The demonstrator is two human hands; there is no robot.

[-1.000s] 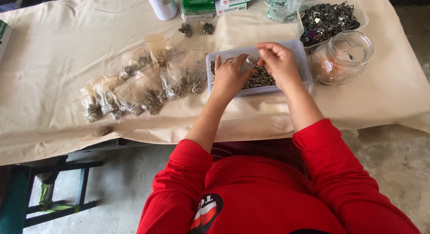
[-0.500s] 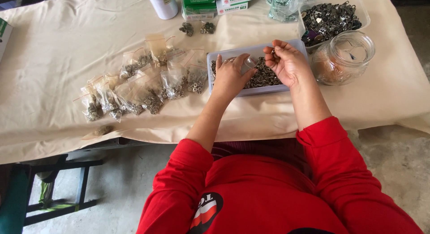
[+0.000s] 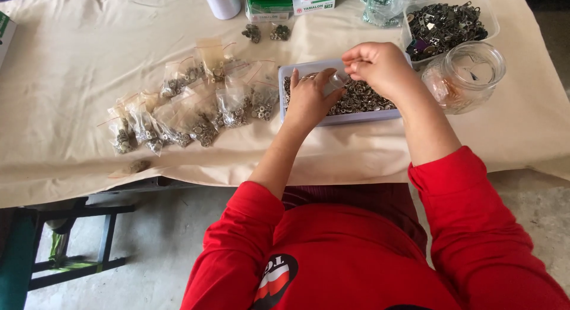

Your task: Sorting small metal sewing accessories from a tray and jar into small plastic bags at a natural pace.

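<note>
A pale blue tray (image 3: 332,117) full of small metal pieces sits on the cloth-covered table. My left hand (image 3: 309,99) rests over the tray's left part and holds a small clear plastic bag (image 3: 338,80) by its mouth. My right hand (image 3: 380,64) hovers above the tray's right part with fingertips pinched together close to the bag; whether a metal piece is between them I cannot tell. Several filled clear bags (image 3: 196,102) lie spread out left of the tray.
A glass jar (image 3: 469,75) stands right of the tray, a clear tub of dark metal parts (image 3: 448,19) behind it. Green and white boxes (image 3: 291,1), a white cylinder (image 3: 222,1) and two small metal heaps (image 3: 266,32) lie at the back. A beige cloth (image 3: 71,61) covers the table.
My right hand has lifted from the pile in the tray and moved towards the bag. The left hand has stayed over the tray with the bag.
</note>
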